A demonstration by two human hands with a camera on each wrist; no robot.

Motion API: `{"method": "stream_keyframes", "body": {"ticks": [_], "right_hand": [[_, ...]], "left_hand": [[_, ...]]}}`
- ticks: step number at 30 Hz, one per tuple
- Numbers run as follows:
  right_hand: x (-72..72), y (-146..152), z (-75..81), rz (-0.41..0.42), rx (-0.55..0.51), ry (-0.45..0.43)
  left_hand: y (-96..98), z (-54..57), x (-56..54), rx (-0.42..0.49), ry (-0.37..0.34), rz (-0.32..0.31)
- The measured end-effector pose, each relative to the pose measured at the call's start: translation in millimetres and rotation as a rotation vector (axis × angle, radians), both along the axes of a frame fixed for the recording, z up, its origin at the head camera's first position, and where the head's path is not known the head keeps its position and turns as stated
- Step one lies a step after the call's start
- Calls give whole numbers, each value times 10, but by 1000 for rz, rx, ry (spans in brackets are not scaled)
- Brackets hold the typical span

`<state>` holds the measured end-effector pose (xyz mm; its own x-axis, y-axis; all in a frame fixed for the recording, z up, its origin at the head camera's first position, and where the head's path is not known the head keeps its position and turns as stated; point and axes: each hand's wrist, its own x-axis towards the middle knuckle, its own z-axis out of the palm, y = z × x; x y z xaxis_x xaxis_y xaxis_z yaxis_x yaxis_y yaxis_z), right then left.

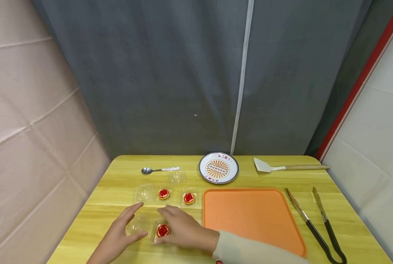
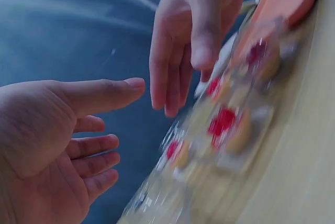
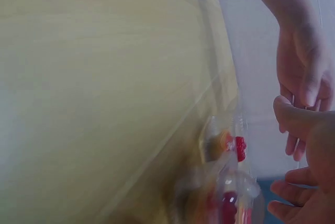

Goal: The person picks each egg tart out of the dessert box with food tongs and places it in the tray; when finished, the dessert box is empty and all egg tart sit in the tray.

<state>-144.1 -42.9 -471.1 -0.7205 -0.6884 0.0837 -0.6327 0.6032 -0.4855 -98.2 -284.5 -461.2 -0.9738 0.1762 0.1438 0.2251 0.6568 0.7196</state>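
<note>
Small tarts with red topping sit in clear plastic boxes with opened lids. In the head view, one tart (image 1: 163,231) lies in the near box, partly behind my right hand (image 1: 187,228). That hand hovers over the box's right side, fingers extended and holding nothing. My left hand (image 1: 117,234) is left of it, beside the box's clear lid (image 1: 137,225), with thumb and fingers spread. Farther back are a second tart (image 1: 164,194) and a third tart (image 1: 189,198). The left wrist view shows both hands (image 2: 68,145) above the blurred boxes, grasping nothing.
An orange tray (image 1: 249,220) lies right of the boxes, with metal tongs (image 1: 315,220) beyond it. Along the back are a spoon (image 1: 160,169), a patterned plate (image 1: 218,168) and a white spatula (image 1: 282,167). A grey curtain (image 1: 170,80) hangs behind the table.
</note>
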Motion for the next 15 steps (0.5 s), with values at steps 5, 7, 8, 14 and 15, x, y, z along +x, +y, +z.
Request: {"method": "stream_keyframes", "body": {"ticks": [5,7,8,14,15], "right_hand": [[67,274,-51,-19,-5,9],[101,385,-81,-37,-11,17],[116,439,-96,-47,-15,24],[179,697,-232,-115,-19,68],[189,725,-256,-124,-15,67]], "left_hand": [[378,40,-65,186,-127,-157],[514,16,-90,238,-186,-202],[576,-2,-100,258,-212,-214],[876,-99,-136,328,-265,-240],[915,-111,-134,331,-267,-241]]}}
